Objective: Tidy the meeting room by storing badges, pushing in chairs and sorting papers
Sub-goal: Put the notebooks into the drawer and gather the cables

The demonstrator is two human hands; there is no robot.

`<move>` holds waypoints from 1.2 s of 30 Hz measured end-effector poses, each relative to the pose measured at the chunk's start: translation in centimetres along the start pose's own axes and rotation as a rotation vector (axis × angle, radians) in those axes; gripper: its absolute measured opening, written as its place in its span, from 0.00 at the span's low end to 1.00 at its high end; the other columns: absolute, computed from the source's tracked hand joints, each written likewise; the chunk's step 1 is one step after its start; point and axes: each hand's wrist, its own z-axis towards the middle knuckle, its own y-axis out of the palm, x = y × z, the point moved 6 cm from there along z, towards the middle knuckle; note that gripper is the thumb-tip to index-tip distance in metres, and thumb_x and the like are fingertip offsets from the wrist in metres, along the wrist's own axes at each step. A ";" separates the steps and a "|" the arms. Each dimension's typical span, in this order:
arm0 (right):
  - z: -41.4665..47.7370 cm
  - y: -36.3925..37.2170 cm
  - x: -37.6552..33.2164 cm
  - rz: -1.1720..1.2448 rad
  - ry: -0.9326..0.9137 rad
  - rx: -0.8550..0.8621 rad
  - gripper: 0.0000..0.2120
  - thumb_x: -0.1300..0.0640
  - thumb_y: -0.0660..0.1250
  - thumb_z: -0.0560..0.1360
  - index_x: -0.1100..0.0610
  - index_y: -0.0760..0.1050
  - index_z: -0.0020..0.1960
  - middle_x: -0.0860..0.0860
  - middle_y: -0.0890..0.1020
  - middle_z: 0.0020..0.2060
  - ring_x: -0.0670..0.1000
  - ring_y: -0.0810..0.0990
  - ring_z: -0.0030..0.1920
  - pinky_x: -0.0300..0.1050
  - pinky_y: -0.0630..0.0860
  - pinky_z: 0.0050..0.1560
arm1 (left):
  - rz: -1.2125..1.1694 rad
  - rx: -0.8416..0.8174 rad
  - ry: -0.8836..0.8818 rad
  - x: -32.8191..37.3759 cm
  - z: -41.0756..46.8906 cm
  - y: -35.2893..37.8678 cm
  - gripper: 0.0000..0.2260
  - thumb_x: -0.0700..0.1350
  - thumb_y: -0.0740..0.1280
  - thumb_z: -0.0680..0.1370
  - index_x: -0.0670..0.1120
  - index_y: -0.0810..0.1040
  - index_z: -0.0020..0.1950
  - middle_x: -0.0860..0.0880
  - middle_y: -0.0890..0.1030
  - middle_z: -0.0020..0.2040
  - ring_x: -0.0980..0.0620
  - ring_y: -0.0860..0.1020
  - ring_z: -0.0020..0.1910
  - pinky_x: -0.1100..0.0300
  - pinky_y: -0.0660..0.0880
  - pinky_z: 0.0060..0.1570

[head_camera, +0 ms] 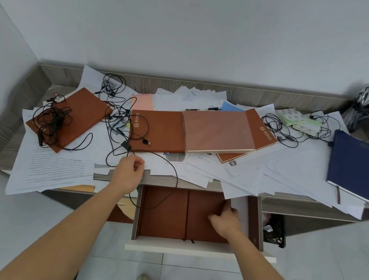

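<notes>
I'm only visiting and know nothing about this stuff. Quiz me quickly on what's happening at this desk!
1. True or false: the drawer is shut.
2. The left hand pinches: A) a pen B) a black cable C) a sheet of paper.
3. Where is the right hand?
Key: 1 false; 2 B; 3 in the drawer, on the brown notebooks.
</notes>
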 end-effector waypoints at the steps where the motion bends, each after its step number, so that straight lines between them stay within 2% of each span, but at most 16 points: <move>1: -0.3 -0.2 -0.2 -0.067 -0.005 -0.009 0.37 0.48 0.66 0.75 0.56 0.55 0.79 0.60 0.67 0.69 0.63 0.71 0.68 0.52 0.71 0.68 | -0.015 -0.017 -0.008 0.1 0.0 0.0 0.06 0.42 0.64 0.81 0.42 0.77 0.56 0.47 0.77 0.48 0.52 0.74 0.44 0.65 0.68 0.39; 3: -1.1 -1.2 -1.0 -0.273 -0.051 -0.024 0.34 0.45 0.65 0.76 0.56 0.59 0.77 0.59 0.70 0.69 0.62 0.72 0.68 0.51 0.72 0.66 | -0.035 -0.058 -0.028 0.1 -0.1 0.0 0.05 0.44 0.66 0.81 0.44 0.77 0.54 0.48 0.77 0.46 0.50 0.75 0.45 0.60 0.70 0.44; 5: -2.1 -2.4 -2.4 -0.417 -0.133 -0.052 0.30 0.43 0.62 0.78 0.57 0.65 0.75 0.58 0.73 0.68 0.59 0.74 0.67 0.49 0.73 0.64 | -0.033 -0.081 -0.026 0.4 -0.2 -0.5 0.06 0.47 0.66 0.80 0.45 0.78 0.49 0.50 0.78 0.43 0.49 0.76 0.45 0.58 0.70 0.44; 8: -4.1 -4.1 -5.1 -0.405 -0.253 -0.187 0.29 0.42 0.60 0.80 0.58 0.67 0.75 0.56 0.72 0.72 0.56 0.71 0.71 0.47 0.70 0.67 | -0.115 -0.080 -0.026 1.7 -0.5 -1.8 0.11 0.51 0.65 0.81 0.45 0.79 0.44 0.49 0.80 0.39 0.51 0.75 0.38 0.57 0.70 0.38; 10: -5.8 -5.6 -6.7 -0.319 -0.288 -0.313 0.26 0.42 0.61 0.80 0.57 0.72 0.71 0.55 0.77 0.68 0.54 0.76 0.67 0.48 0.73 0.66 | -0.191 -0.074 -0.043 3.1 -0.5 -3.0 0.15 0.52 0.65 0.81 0.43 0.78 0.41 0.49 0.81 0.36 0.52 0.74 0.35 0.59 0.70 0.36; 13: -8.1 -8.3 -8.9 -0.063 -0.293 -0.462 0.19 0.44 0.63 0.81 0.58 0.79 0.61 0.53 0.85 0.54 0.51 0.84 0.54 0.45 0.81 0.56 | -0.388 -0.084 -0.069 4.9 0.0 -4.7 0.17 0.53 0.65 0.81 0.42 0.75 0.38 0.48 0.77 0.32 0.53 0.69 0.27 0.61 0.67 0.28; 16: -8.4 -11.8 -11.0 0.261 -0.338 -0.349 0.16 0.46 0.65 0.80 0.57 0.80 0.58 0.54 0.86 0.49 0.50 0.86 0.46 0.42 0.81 0.48 | -0.645 -0.052 -0.106 6.2 0.9 -6.0 0.13 0.49 0.65 0.82 0.43 0.74 0.42 0.46 0.76 0.32 0.53 0.67 0.23 0.63 0.61 0.23; 18: -6.9 -13.5 -11.5 0.516 -0.301 -0.195 0.16 0.49 0.67 0.80 0.59 0.78 0.61 0.56 0.86 0.49 0.50 0.85 0.44 0.43 0.82 0.45 | -0.677 0.044 -0.066 7.1 1.8 -6.6 0.09 0.47 0.65 0.82 0.44 0.74 0.45 0.46 0.78 0.36 0.52 0.72 0.26 0.61 0.66 0.25; 21: -5.1 -13.0 -11.8 0.783 -0.189 -0.171 0.19 0.50 0.67 0.80 0.62 0.74 0.64 0.59 0.82 0.54 0.54 0.84 0.48 0.46 0.82 0.46 | -0.332 0.172 0.166 8.5 2.5 -6.5 0.04 0.47 0.67 0.80 0.47 0.77 0.51 0.50 0.80 0.45 0.54 0.77 0.40 0.61 0.71 0.40; 24: -4.4 -10.4 -13.3 1.048 -0.098 -0.274 0.19 0.49 0.67 0.80 0.61 0.72 0.63 0.60 0.78 0.59 0.57 0.82 0.55 0.47 0.80 0.48 | 0.084 0.087 0.437 9.7 3.1 -4.2 0.11 0.47 0.68 0.79 0.47 0.77 0.61 0.52 0.77 0.57 0.53 0.75 0.53 0.60 0.72 0.52; 26: -3.9 -8.8 -14.4 1.259 -0.042 -0.296 0.18 0.50 0.68 0.79 0.59 0.72 0.63 0.59 0.77 0.60 0.56 0.80 0.54 0.47 0.80 0.47 | 0.346 -0.033 0.508 9.4 3.7 -1.7 0.21 0.49 0.67 0.79 0.47 0.71 0.71 0.48 0.71 0.71 0.48 0.69 0.69 0.53 0.69 0.66; 28: -3.4 -8.0 -15.0 1.431 -0.006 -0.276 0.19 0.51 0.70 0.79 0.59 0.73 0.64 0.58 0.77 0.60 0.54 0.79 0.51 0.46 0.79 0.45 | 0.593 -0.141 0.478 8.4 4.2 0.4 0.28 0.51 0.65 0.79 0.49 0.61 0.77 0.46 0.60 0.79 0.45 0.57 0.78 0.47 0.60 0.74; 29: -3.2 -8.0 -15.1 1.478 -0.002 -0.256 0.18 0.52 0.70 0.79 0.59 0.75 0.64 0.58 0.78 0.59 0.54 0.80 0.50 0.46 0.79 0.44 | 0.688 -0.169 0.459 8.0 4.4 1.2 0.30 0.52 0.65 0.79 0.49 0.58 0.79 0.46 0.57 0.80 0.45 0.54 0.79 0.46 0.57 0.75; 31: -2.9 -8.6 -14.9 1.500 -0.024 -0.194 0.14 0.56 0.69 0.80 0.60 0.76 0.63 0.59 0.81 0.58 0.55 0.81 0.51 0.46 0.80 0.45 | 0.803 -0.147 0.449 7.6 4.4 2.1 0.30 0.51 0.63 0.79 0.49 0.57 0.79 0.45 0.56 0.80 0.44 0.54 0.79 0.44 0.57 0.75; 34: -2.9 -11.1 -14.2 1.497 -0.116 -0.114 0.10 0.60 0.63 0.82 0.62 0.76 0.61 0.60 0.83 0.56 0.57 0.82 0.54 0.50 0.81 0.51 | 0.885 -0.063 0.446 8.0 4.7 2.7 0.30 0.50 0.65 0.78 0.48 0.57 0.78 0.43 0.60 0.78 0.41 0.59 0.77 0.44 0.63 0.71; 36: -3.1 -13.0 -13.2 1.475 -0.161 -0.034 0.11 0.62 0.62 0.81 0.65 0.77 0.60 0.61 0.84 0.54 0.58 0.83 0.52 0.51 0.82 0.51 | 0.917 -0.063 0.430 8.2 5.1 3.1 0.31 0.49 0.68 0.77 0.47 0.58 0.76 0.42 0.65 0.74 0.40 0.65 0.72 0.44 0.69 0.64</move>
